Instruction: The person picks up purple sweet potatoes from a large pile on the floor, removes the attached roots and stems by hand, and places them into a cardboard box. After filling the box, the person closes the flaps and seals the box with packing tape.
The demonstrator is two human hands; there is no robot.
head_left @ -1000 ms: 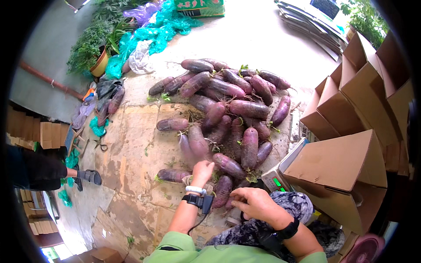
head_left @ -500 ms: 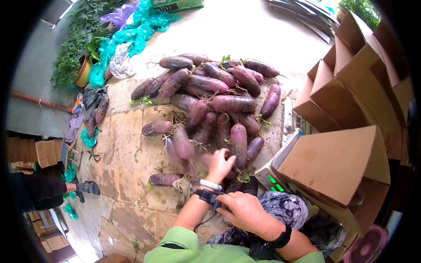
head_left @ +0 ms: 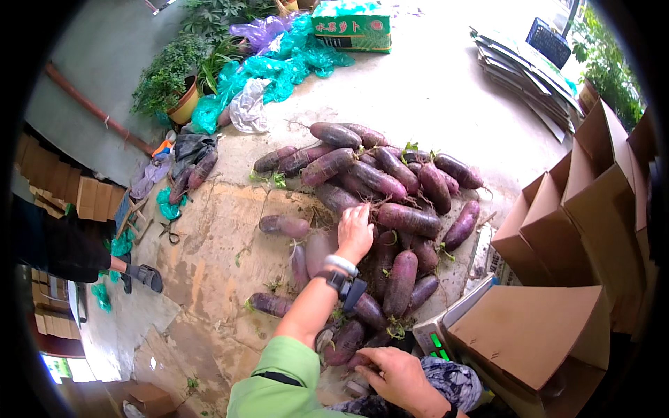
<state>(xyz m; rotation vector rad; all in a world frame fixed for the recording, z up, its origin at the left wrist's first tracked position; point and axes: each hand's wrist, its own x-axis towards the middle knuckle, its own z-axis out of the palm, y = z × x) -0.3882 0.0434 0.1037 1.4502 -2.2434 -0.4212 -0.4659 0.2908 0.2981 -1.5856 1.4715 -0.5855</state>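
Observation:
A heap of long purple radishes [head_left: 408, 219], soiled and trailing thin roots, lies on the floor before me. My left hand [head_left: 355, 233] reaches into its middle, fingers bent over a purple radish that the hand mostly covers. A blurred radish [head_left: 320, 249] lies just left of that wrist, which wears a white band and a dark watch [head_left: 338, 282]. Low in view, my right hand [head_left: 401, 380] is half closed beside a dark radish [head_left: 345, 341]. Something reddish shows at its fingertips, too small to make out.
On the right, an open cardboard box [head_left: 526, 331] rests by a scale [head_left: 432, 334] with green digits; more cartons [head_left: 592, 181] stand behind. Teal plastic bags [head_left: 279, 73], a green box [head_left: 352, 31] and potted plants [head_left: 182, 104] are at the back. Another person's foot [head_left: 146, 276] is left.
The view has shifted, so the heap sits lower and further right. My left hand has moved deeper into the heap. My right hand has left the left wrist's watch and dropped beside the near radishes.

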